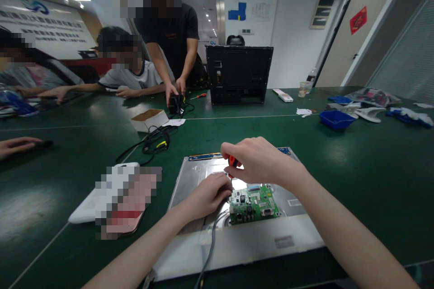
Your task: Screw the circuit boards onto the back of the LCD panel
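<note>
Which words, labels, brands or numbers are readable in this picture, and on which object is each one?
No text can be read.
Wall banner: rows of characters, blurred.
Red door sign: one character, unclear.
Green circuit board by the left hand: markings too small.
Sticker on the metal panel: too small.

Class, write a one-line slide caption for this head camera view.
Right hand holds an orange-handled screwdriver above a green circuit board on a metal panel; left hand rests beside the board.
</note>
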